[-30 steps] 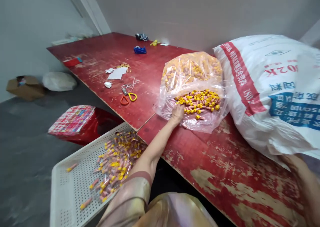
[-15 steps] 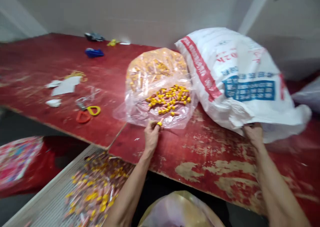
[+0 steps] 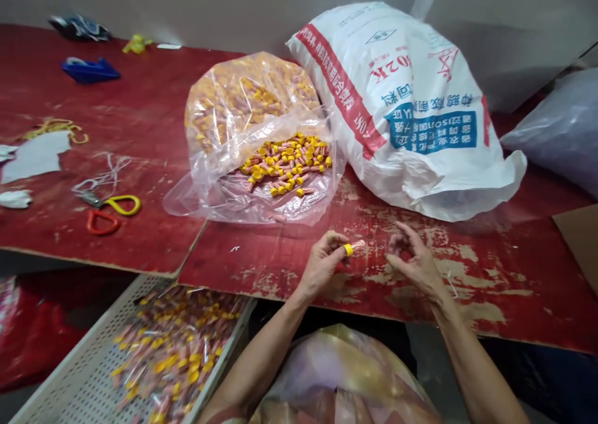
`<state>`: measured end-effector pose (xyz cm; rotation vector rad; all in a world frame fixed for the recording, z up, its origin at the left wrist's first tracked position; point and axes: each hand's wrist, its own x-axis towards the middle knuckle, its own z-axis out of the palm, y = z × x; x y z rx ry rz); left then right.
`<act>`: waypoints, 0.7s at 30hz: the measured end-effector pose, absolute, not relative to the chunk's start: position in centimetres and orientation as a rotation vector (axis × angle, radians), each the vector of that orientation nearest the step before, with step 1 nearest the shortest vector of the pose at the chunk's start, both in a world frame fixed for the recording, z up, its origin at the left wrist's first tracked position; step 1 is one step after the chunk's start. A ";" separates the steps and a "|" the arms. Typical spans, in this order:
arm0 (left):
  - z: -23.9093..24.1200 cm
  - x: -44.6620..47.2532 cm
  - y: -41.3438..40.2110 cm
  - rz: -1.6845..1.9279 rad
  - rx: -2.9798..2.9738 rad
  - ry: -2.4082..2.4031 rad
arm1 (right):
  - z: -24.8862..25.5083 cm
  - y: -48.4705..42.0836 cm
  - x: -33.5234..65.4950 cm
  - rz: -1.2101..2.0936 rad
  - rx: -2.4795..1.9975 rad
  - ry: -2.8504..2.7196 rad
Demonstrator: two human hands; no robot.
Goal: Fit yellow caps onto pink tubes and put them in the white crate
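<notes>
Pinched between the thumb and fingers of my left hand (image 3: pixel 326 263) is a small pink piece with a yellow cap (image 3: pixel 349 249), its pink end pointing right. My right hand (image 3: pixel 413 259) hovers across from it, index finger and thumb apart; its other fingers are curled, and I see nothing held there. Beyond my left hand lies a clear plastic bag (image 3: pixel 210 190) of the same yellow-capped pieces, its mouth spread toward me. A big white woven sack (image 3: pixel 420 106) with red and blue print leans beside it, past my right hand.
Scissors (image 3: pixel 105 214) with red and yellow handles lie left on the worn red table (image 3: pixel 154 131). Below the table edge, a white perforated crate (image 3: pixel 75 362) holds many clear-wrapped, yellow-capped pieces. A blue tape dispenser (image 3: pixel 91 70) sits further back; a pale bag (image 3: pixel 555 131) stands right.
My right hand has come out of the white sack's mouth and moved left and nearer to me. My left hand has drawn away from the clear bag, still pinching the yellow-capped piece.
</notes>
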<state>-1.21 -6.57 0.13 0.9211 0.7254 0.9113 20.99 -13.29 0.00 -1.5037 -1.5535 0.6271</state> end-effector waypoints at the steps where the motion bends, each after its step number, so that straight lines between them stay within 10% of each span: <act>1: 0.3 -1.3 -6.7 0.898 0.930 0.717 | 0.3 -13.1 20.6 0.559 -1.497 -1.695; 21: -0.5 -4.1 -7.4 0.565 0.828 0.704 | 0.9 -12.8 15.1 0.714 -1.259 -2.113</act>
